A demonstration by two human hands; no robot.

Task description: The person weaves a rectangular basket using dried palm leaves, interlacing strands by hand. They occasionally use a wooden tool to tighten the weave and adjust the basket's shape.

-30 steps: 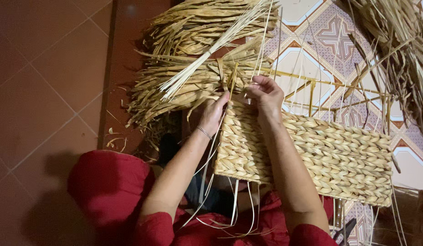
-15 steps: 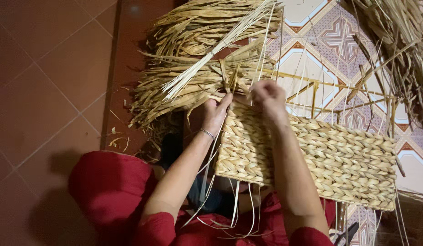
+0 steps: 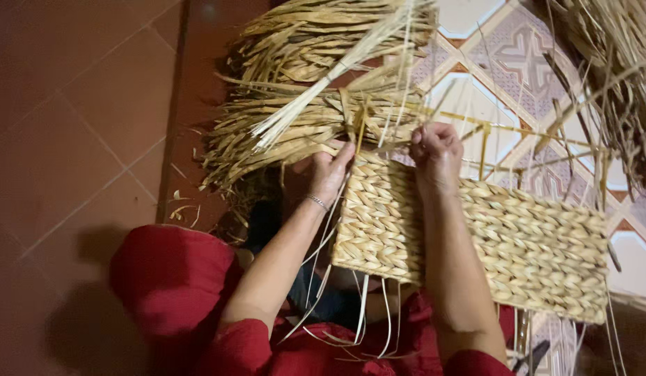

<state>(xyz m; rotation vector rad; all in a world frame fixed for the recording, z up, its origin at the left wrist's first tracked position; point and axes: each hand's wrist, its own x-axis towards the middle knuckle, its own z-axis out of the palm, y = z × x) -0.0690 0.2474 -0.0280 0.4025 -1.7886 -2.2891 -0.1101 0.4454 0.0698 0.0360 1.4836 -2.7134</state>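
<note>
A woven straw basket [image 3: 504, 244] of pale braided rows rests on my lap, its unfinished edge pointing away from me. My left hand [image 3: 331, 173], with a thin bracelet at the wrist, grips the basket's far left corner, its fingers curled over the rim and over loose straw strands. At the same rim, a little to the right, my right hand [image 3: 434, 150] is closed in a fist around upright straw strands [image 3: 484, 143]. Thin pale strands [image 3: 365, 306] hang down from the basket's near edge over my lap.
A thick bundle of dried straw [image 3: 302, 104] lies just beyond the hands. More straw [image 3: 615, 63] hangs at the top right. Patterned tiles [image 3: 518, 49] lie under the work, red-brown floor tiles [image 3: 79, 139] to the left. My red clothing [image 3: 177, 278] fills the bottom.
Both hands stay at the basket's far rim. My right hand has closed tighter on the strands and shifted slightly right; the view has moved a little.
</note>
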